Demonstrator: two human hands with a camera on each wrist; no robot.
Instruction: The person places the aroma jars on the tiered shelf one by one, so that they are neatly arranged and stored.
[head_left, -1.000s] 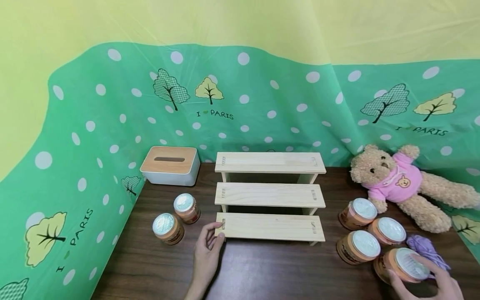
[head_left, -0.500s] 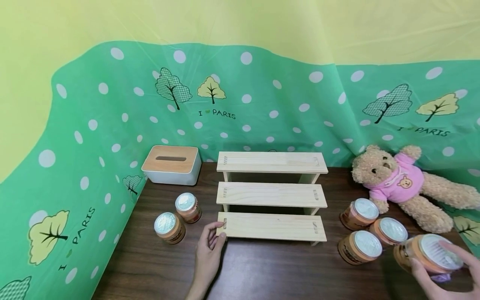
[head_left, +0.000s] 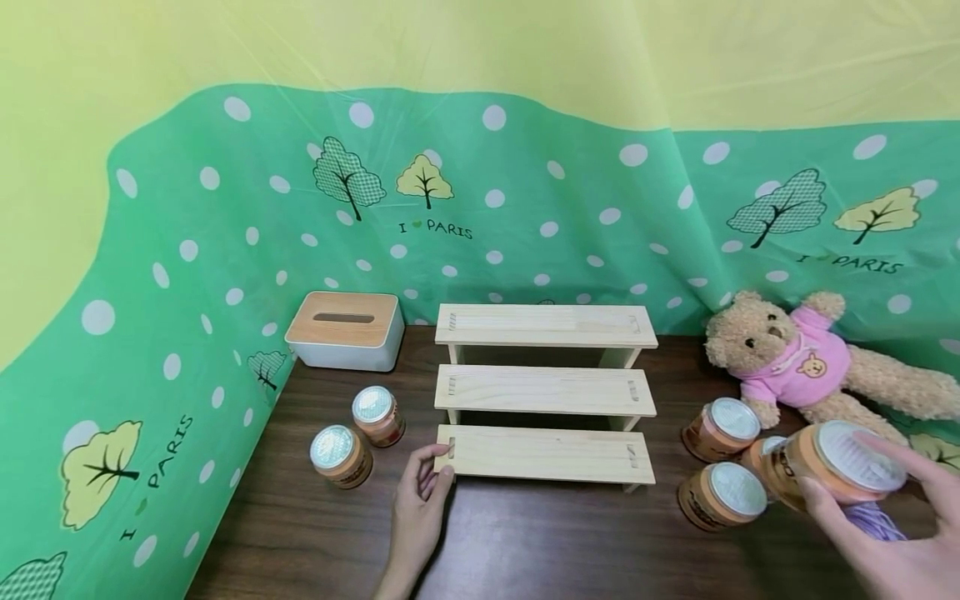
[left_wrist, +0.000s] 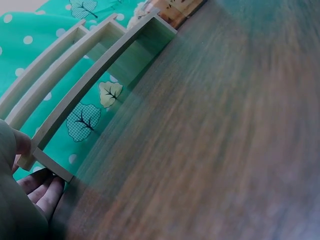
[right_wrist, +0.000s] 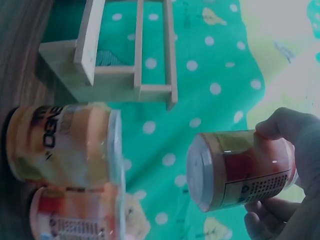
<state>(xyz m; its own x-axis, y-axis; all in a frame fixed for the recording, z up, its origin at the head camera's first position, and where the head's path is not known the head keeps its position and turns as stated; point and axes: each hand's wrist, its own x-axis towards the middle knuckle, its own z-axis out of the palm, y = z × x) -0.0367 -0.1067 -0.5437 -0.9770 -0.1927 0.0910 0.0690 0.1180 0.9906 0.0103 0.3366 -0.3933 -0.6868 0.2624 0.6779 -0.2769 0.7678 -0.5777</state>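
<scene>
A three-tier wooden step shelf (head_left: 545, 452) stands at the middle of the table. At its left end, my left hand (head_left: 417, 521) pinches the lowest step, thumb on top; in the left wrist view its fingers (left_wrist: 47, 195) curl beside the short end leg. My right hand (head_left: 892, 554) grips a jar (head_left: 802, 458) with an orange label and a clear ridged lid, thumb and fingers round its sides. That jar (right_wrist: 240, 170) is lifted above the others in the right wrist view. Beneath it stand a rear jar (head_left: 718, 432), a front jar (head_left: 720, 498) and a third, mostly hidden.
Two more jars, one farther back (head_left: 378, 417) and one nearer (head_left: 341, 458), stand left of the shelf. Behind them is a tissue box (head_left: 345, 350) with a wooden lid. A teddy bear (head_left: 798, 362) leans at the right, and purple yarn (head_left: 873, 521) lies near my right hand.
My right hand has lifted the jar off the table, first to the right, then up and back left over the neighbouring jars. My left hand keeps its hold on the shelf.
</scene>
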